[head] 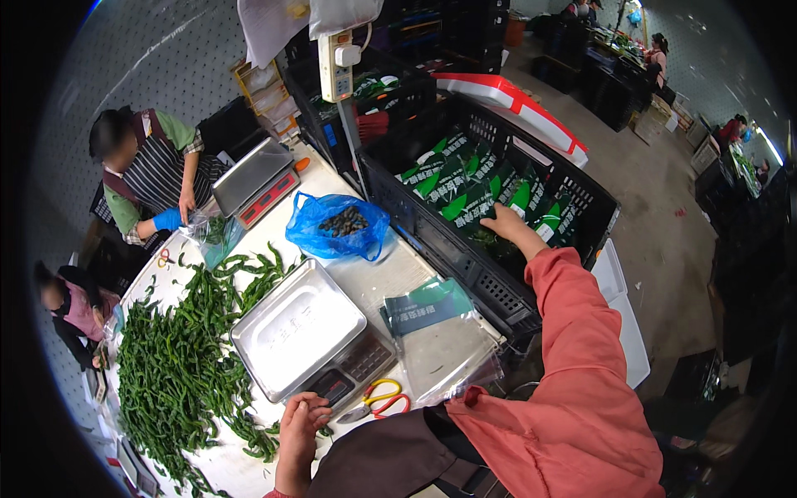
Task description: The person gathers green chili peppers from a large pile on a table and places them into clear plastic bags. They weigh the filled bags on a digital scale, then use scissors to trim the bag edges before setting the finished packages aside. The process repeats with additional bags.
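Observation:
My right hand (507, 225) reaches into a black plastic crate (436, 243) and touches one of the dark green printed bags (464, 202) packed there; whether its fingers grip the bag is hard to tell. Near the front edge of a digital scale (333, 386) is my left hand (302, 423), fingers curled and nothing seen in them. The scale's metal tray (299, 330) is bare. To its left spreads a large heap of green chili peppers (180, 367). Scissors with red and yellow handles (377, 404) lie beside the scale, and flat printed plastic bags (429, 311) lie to its right.
A blue plastic bag (339, 227) with small dark pieces sits by the crate. Behind it stands a second scale (258, 180). Across the table a co-worker (162, 168) handles a clear bag; another person (81, 311) works farther left. A power strip (336, 68) hangs on a post.

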The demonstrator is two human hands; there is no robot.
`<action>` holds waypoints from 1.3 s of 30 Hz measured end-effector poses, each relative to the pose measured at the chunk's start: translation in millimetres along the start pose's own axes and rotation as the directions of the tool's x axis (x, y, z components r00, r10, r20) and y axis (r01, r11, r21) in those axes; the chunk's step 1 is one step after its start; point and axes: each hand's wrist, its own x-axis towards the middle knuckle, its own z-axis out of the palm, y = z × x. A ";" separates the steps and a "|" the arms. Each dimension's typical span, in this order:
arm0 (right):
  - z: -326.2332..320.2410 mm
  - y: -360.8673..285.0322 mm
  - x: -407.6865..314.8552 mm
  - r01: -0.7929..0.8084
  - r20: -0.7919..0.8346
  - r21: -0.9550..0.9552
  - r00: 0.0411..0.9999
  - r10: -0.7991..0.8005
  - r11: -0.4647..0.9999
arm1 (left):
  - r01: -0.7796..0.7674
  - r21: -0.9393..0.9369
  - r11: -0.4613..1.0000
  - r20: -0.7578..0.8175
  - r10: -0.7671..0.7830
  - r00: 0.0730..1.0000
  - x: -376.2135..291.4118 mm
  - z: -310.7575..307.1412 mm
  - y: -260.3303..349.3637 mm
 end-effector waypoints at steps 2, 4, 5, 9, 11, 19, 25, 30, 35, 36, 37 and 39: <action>-12.6 -9.8 -3.5 0.014 -0.121 0.103 0.993 -0.001 0.995 | -0.025 0.006 1.000 -0.024 0.025 0.999 5.2 -4.9 -2.8; -24.8 -33.5 -14.3 0.184 -0.205 0.198 0.968 -0.143 0.963 | -0.052 0.028 0.998 -0.084 0.054 0.995 6.8 -15.9 -11.2; -35.1 -50.5 -19.0 0.138 -0.182 0.042 0.975 -0.128 0.990 | -0.067 0.049 0.997 -0.140 0.073 0.987 5.4 -25.6 -15.7; -75.9 -132.0 -56.7 0.198 -0.352 0.352 0.934 -0.067 0.915 | -0.056 0.071 0.996 -0.377 0.079 0.923 -12.9 -72.2 -32.7; -67.1 -155.5 -110.8 0.469 -0.300 0.461 0.881 -0.365 0.753 | 0.053 0.013 0.999 -0.489 -0.040 0.872 -25.7 -87.4 -44.0; 167.0 -111.5 -259.1 0.564 0.356 0.084 0.753 -0.553 0.822 | 0.157 -0.039 0.987 -0.384 -0.160 0.909 -43.4 -84.9 -75.6; 203.8 -72.7 -220.8 0.459 0.220 0.400 0.792 -0.569 0.794 | 0.188 0.057 0.980 -0.313 -0.162 0.936 -35.8 -74.5 -69.0; 188.7 -87.7 -175.0 -0.141 0.315 0.712 0.939 -0.134 0.687 | 0.212 0.157 0.965 -0.288 -0.161 0.944 -25.6 -61.9 -57.2; 166.9 -107.3 -156.3 0.060 -0.160 0.588 0.986 0.044 0.806 | 0.093 0.228 0.969 -0.110 -0.069 0.991 -4.8 -38.3 -45.4; 160.5 -109.1 -155.5 -0.079 -0.076 0.676 0.981 0.176 0.732 | 0.062 0.231 0.971 -0.062 -0.049 0.997 0.0 -31.7 -44.5; 153.9 -109.8 -159.7 -0.196 -0.030 0.754 0.943 0.332 0.627 | 0.021 0.225 0.974 0.010 -0.024 1.000 5.6 -25.0 -43.8; 138.5 -106.7 -179.5 -0.202 0.121 0.863 0.973 0.198 0.463 | 0.046 0.285 0.957 0.014 -0.052 0.999 9.0 -17.2 -42.9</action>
